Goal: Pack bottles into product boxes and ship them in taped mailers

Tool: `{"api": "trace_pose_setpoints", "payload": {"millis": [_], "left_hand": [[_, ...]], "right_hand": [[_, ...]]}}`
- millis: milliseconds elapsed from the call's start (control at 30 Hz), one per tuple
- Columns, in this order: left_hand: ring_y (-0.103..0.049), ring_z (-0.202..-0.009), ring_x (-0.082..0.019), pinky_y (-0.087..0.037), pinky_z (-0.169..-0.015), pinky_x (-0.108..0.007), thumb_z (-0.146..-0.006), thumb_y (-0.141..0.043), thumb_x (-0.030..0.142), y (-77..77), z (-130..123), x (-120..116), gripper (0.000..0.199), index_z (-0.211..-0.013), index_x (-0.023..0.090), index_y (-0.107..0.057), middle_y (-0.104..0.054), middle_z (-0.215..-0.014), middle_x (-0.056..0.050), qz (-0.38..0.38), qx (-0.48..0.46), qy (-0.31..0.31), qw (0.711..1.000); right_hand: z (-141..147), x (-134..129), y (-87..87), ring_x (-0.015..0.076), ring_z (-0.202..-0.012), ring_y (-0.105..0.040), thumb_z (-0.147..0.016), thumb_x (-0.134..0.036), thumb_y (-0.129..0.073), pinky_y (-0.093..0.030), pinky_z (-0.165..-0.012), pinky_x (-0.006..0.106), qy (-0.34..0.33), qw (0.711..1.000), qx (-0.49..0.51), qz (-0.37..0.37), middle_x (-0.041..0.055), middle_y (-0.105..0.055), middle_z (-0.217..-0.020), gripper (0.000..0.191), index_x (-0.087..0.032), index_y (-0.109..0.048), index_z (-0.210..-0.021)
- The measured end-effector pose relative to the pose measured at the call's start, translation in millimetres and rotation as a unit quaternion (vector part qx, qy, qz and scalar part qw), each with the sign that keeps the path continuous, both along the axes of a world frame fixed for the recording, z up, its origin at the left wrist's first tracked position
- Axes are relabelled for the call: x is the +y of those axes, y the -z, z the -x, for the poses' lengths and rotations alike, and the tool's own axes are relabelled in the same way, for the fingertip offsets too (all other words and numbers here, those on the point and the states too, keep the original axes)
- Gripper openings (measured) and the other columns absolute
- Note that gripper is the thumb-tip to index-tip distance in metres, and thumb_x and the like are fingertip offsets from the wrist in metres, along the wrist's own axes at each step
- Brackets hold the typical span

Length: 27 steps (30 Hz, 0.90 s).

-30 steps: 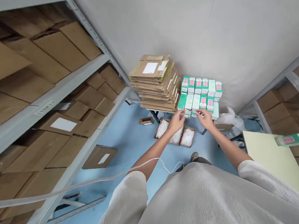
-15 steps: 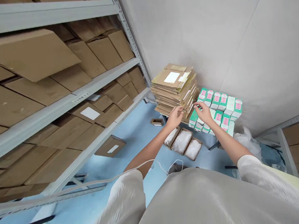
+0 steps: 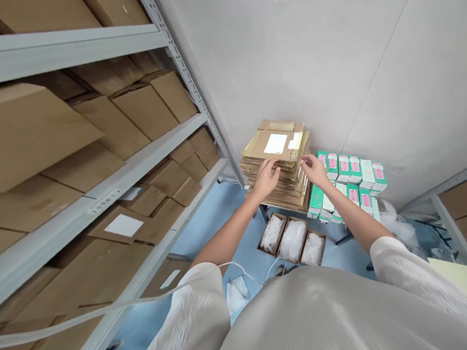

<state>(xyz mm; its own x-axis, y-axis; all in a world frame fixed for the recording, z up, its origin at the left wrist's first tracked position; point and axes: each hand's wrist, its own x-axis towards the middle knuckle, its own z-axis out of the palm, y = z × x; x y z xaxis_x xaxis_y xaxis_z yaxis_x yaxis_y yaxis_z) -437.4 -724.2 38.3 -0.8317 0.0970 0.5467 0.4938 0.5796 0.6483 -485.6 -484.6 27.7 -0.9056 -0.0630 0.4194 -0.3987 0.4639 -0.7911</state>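
Cardboard stack (image 3: 290,175) just beyond left hand (image 3: 267,179)

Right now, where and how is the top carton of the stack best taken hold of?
The top carton lies flat, so its thin near edge looks best, pinched from the front, with a second grip at the right edge. The wall stands behind. The left hand is by the front, the right hand by the right side.

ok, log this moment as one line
left hand: at front of cardboard stack, contact unclear | right hand: at stack's right side, contact unclear | green-white boxes: right of stack
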Motion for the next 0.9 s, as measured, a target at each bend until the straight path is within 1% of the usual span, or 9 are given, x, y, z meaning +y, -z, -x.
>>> {"api": "trace_pose_setpoints", "payload": {"millis": [100,233,367,467,567,700,800,900], "left_hand": [[-0.058,-0.142,-0.028,-0.042,-0.127,-0.045,-0.103,-0.059,0.024,-2.7,29,-19,0.04,-0.142,0.023,-0.066,-0.066,-0.146,-0.012,0.013,-0.003,0.013,1.0],[-0.055,-0.146,-0.032,-0.038,-0.128,-0.049,-0.1,-0.067,0.027,-0.6,64,-35,0.041,-0.141,0.023,-0.069,-0.064,-0.152,-0.012,0.025,-0.004,0.02,0.999],[-0.054,-0.146,-0.036,-0.034,-0.129,-0.054,-0.092,-0.078,0.031,2.3,83,-41,0.051,-0.142,0.024,-0.07,-0.064,-0.154,-0.013,0.059,-0.01,0.018,0.998],[-0.053,-0.149,-0.034,-0.034,-0.129,-0.053,-0.092,-0.079,0.034,1.1,85,-42,0.057,-0.147,0.027,-0.067,-0.062,-0.158,-0.01,0.107,-0.027,0.018,0.994],[-0.051,-0.151,-0.033,-0.032,-0.13,-0.052,-0.092,-0.08,0.039,-2.2,81,-41,0.06,-0.149,0.029,-0.066,-0.06,-0.16,-0.009,0.148,-0.032,0.014,0.988],[-0.049,-0.152,-0.035,-0.028,-0.132,-0.053,-0.088,-0.084,0.041,-6.9,78,-41,0.066,-0.15,0.028,-0.065,-0.059,-0.161,-0.011,0.179,-0.006,0.021,0.984],[-0.047,-0.153,-0.035,-0.025,-0.134,-0.055,-0.088,-0.083,0.042,-11.3,77,-41,0.067,-0.15,0.027,-0.064,-0.057,-0.162,-0.012,0.199,0.015,0.028,0.979],[-0.043,-0.156,-0.037,-0.021,-0.135,-0.059,-0.089,-0.082,0.042,-17.7,74,-36,0.069,-0.153,0.027,-0.061,-0.052,-0.166,-0.013,0.215,0.027,0.031,0.976]], "right_hand": [[17,-17,-1.8,0.0268,-0.097,-0.074,-0.092,-0.05,-0.065,-0.061,-0.093,0.046,0.039,0.999,-0.008,0.001,0.012,-0.08,-0.118,0.036,-0.022,-0.072,-0.114],[33,-33,-4.0,0.028,-0.097,-0.075,-0.088,-0.047,-0.069,-0.062,-0.093,0.048,0.084,0.996,-0.027,0.017,0.0143,-0.079,-0.117,0.037,-0.021,-0.071,-0.113],[40,-41,-3.5,0.0262,-0.091,-0.075,-0.083,-0.048,-0.074,-0.063,-0.086,0.045,0.105,0.993,-0.036,0.041,0.0146,-0.079,-0.116,0.044,-0.02,-0.07,-0.117],[40,-44,-2.6,0.023,-0.087,-0.073,-0.082,-0.049,-0.075,-0.063,-0.084,0.043,0.103,0.992,-0.04,0.054,0.0143,-0.077,-0.12,0.049,-0.02,-0.068,-0.121],[41,-44,-2.5,0.0209,-0.085,-0.072,-0.083,-0.05,-0.074,-0.062,-0.086,0.042,0.093,0.992,-0.043,0.079,0.014,-0.076,-0.123,0.048,-0.021,-0.067,-0.121],[42,-41,-4.6,0.0206,-0.089,-0.072,-0.084,-0.049,-0.073,-0.062,-0.085,0.039,0.071,0.987,-0.023,0.14,0.0123,-0.077,-0.116,0.046,-0.023,-0.062,-0.119],[40,-34,-7.6,0.0207,-0.09,-0.072,-0.084,-0.047,-0.072,-0.06,-0.082,0.037,0.065,0.983,-0.011,0.172,0.0098,-0.078,-0.11,0.048,-0.024,-0.058,-0.123],[35,-25,-10.2,0.0211,-0.09,-0.072,-0.083,-0.043,-0.07,-0.06,-0.078,0.035,0.068,0.978,-0.011,0.195,0.0088,-0.079,-0.108,0.051,-0.023,-0.057,-0.128]]}}
